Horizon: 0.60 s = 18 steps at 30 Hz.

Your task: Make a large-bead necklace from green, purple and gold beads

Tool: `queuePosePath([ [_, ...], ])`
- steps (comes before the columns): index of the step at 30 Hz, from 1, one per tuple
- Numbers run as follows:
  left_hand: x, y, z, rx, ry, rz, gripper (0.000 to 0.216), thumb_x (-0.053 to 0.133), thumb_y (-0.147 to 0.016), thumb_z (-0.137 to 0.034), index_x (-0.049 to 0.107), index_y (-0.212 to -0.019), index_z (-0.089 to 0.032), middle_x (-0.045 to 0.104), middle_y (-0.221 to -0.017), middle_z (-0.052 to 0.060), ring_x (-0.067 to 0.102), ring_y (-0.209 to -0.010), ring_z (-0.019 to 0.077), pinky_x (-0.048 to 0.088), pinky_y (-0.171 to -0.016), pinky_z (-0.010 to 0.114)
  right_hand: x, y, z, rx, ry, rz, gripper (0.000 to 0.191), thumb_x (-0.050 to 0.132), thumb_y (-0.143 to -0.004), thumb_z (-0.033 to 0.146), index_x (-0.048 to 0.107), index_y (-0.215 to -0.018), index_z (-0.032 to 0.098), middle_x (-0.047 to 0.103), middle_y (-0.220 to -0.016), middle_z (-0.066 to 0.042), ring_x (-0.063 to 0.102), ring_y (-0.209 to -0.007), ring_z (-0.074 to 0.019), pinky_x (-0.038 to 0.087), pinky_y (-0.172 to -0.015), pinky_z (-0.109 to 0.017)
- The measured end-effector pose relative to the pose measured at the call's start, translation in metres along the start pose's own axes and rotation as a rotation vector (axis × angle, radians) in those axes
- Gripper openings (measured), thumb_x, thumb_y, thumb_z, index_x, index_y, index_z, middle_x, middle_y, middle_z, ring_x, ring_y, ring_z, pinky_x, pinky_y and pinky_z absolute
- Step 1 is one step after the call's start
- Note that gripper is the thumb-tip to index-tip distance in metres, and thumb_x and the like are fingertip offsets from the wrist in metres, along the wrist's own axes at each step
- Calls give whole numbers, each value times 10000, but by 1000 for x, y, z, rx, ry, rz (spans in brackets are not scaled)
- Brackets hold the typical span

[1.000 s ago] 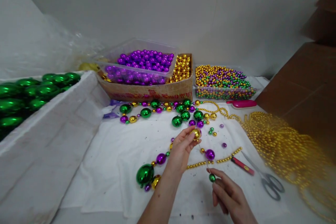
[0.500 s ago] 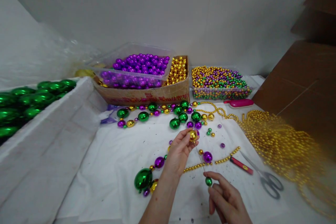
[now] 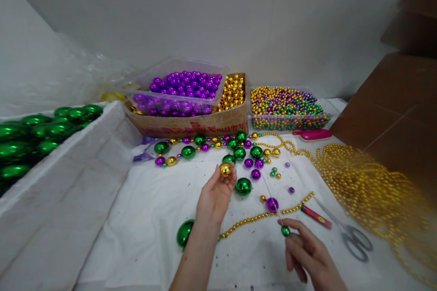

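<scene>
My left hand (image 3: 218,195) is closed round a gold bead (image 3: 226,169), held up between fingertips and thumb. Low on the right, my right hand (image 3: 307,248) pinches a small green bead (image 3: 285,231) with a thin pale wire or needle (image 3: 271,190) rising from it up and to the left. Behind the wire on the cloth lie a purple bead (image 3: 272,205) and a tiny gold bead (image 3: 262,198). A large green bead (image 3: 243,186) rests just right of my left fingers. My left forearm partly covers a gold bead strand (image 3: 247,221) and another large green bead (image 3: 185,233).
A finished-looking garland (image 3: 188,152) lies behind my hands. Farther back stand a tub of purple beads (image 3: 170,95), a cardboard box (image 3: 191,126) and a mixed-bead tub (image 3: 290,120). Right: a red lighter (image 3: 317,217), scissors (image 3: 357,242), gold strands (image 3: 368,186). Left: a foam box (image 3: 78,168).
My left hand has moved left with the gold bead, away from the thin wire. My right hand has shifted slightly right with the green bead. The large green bead beside my left fingers is now uncovered.
</scene>
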<state>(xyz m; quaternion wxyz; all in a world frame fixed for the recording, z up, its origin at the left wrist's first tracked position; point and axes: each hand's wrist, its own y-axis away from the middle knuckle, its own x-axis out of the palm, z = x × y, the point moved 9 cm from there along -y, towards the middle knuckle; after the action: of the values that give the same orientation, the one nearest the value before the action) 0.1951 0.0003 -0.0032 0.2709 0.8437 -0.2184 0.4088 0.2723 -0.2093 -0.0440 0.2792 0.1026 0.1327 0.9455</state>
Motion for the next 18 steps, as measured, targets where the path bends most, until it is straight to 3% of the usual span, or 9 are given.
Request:
queuePosePath([
  [3,30,21,27,-227,-114,230,221,555,-848,-221,666,-988,-92,628,-1130,157,632,-766,142,542,-681,229,-2,-9,21,-61,12,-33,458,531,-846,466,509,-1179,152,529,-575,28,356,-437,-91,232,-414,-212],
  [6,50,33,41,-265,-189,346,250,571,-837,-223,661,-1026,-88,606,-1173,165,632,-783,154,539,-684,238,6,-16,42,-134,148,12,390,534,-854,409,537,-1161,167,555,-642,10,440,-527,-123,311,-467,-229],
  [10,53,23,34,-194,-162,260,204,582,-840,-232,668,-969,-100,630,-1120,137,629,-784,134,531,-700,222,6,-20,64,-247,402,-10,301,550,-853,411,607,-1082,224,623,-889,-40,560,-790,-192,420,-667,-288],
  [14,55,13,28,-156,-125,207,162,598,-834,-228,658,-929,-112,642,-1075,120,635,-809,142,539,-722,238,0,-20,89,-415,656,-174,188,571,-846,400,647,-911,241,618,-994,-52,526,-987,-240,386,-846,-339],
  [18,55,9,33,-167,-84,163,154,594,-841,-230,651,-914,-107,653,-1038,115,636,-811,137,547,-741,236,1,-22,96,-447,610,-281,190,515,-886,339,617,-787,213,602,-803,-34,543,-778,-197,389,-678,-295],
])
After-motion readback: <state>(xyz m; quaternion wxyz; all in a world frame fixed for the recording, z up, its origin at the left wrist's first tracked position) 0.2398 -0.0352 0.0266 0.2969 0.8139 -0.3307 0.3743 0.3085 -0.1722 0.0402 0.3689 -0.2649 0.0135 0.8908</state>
